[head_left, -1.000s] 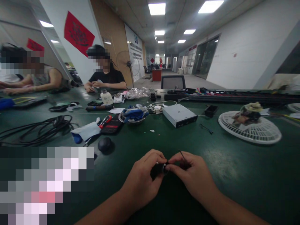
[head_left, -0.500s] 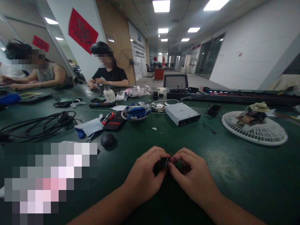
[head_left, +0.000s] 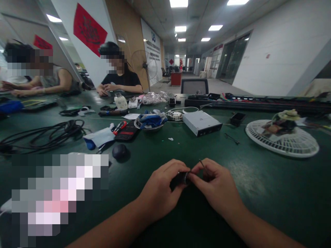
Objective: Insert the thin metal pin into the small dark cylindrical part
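Observation:
My left hand (head_left: 165,184) is closed around a small dark cylindrical part (head_left: 183,178) with a shiny rim at its right end. Much of that part is hidden by my fingers. My right hand (head_left: 213,181) pinches at the rim, thumb and forefinger touching it; what lies between those fingertips is too small to make out. A thin dark rod (head_left: 203,166) sticks up from the fingers of my right hand. Both hands meet low over the green table (head_left: 165,155).
Farther off stand a silver disc drive (head_left: 200,122), a bowl (head_left: 151,128) with blue cloth and a white fan grille (head_left: 281,141). Left lie a black mouse (head_left: 119,151), coiled black cables (head_left: 51,134) and a red-handled tool (head_left: 120,127). Two people sit across at the left.
The fingertips of my right hand have shifted slightly on the rim, and the thin rod now points more upward. My left hand still grips the dark part.

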Motion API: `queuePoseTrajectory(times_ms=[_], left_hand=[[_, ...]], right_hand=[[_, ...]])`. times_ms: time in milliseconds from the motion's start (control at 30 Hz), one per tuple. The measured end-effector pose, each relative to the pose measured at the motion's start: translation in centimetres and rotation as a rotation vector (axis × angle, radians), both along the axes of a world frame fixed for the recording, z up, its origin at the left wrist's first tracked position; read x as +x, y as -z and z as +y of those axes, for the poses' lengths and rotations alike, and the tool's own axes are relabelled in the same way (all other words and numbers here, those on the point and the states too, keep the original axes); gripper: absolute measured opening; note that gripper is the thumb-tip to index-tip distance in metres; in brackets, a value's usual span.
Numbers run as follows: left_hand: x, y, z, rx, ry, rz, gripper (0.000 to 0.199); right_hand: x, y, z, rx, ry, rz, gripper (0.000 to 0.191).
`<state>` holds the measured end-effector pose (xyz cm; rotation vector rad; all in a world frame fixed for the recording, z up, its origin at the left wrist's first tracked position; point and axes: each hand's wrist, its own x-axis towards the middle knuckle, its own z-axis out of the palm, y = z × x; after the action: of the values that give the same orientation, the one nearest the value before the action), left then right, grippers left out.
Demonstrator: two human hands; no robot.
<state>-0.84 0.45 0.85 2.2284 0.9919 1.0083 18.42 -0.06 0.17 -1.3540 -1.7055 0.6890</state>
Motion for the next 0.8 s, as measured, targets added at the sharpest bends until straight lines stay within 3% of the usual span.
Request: queuePoseTrajectory(times_ms=[100, 233, 333, 433, 533, 800], left_hand=[[0.1, 0.1, 0.0, 0.006, 0.011, 0.000, 0.031], [0.2, 0.1, 0.0, 0.030, -0.049, 0.011, 0.030], [0.0, 0.1, 0.4, 0.046, -0.222, 0.048, 0.030], [-0.4, 0.4, 1.0, 0.045, -0.425, 0.038, 0.028], [-0.8, 0.7, 1.4, 0.006, -0.490, 0.009, 0.027], [-0.4, 0.4, 0.9, 0.033, -0.411, 0.070, 0.030]], right_hand=[[-0.1, 0.1, 0.1, -0.060, 0.032, -0.003, 0.012], [-0.3, -0.2, 0.1, -0.087, -0.053, 0.040, 0.021], [-0.4, -0.3, 0.0, -0.089, -0.054, 0.088, 0.029], [-0.3, -0.3, 0.0, -0.022, -0.060, -0.002, 0.024], [-0.3, -0.2, 0.0, 0.036, -0.118, -0.094, 0.024], [-0.3, 0.5, 0.2, 0.058, -0.135, -0.176, 0.026]])
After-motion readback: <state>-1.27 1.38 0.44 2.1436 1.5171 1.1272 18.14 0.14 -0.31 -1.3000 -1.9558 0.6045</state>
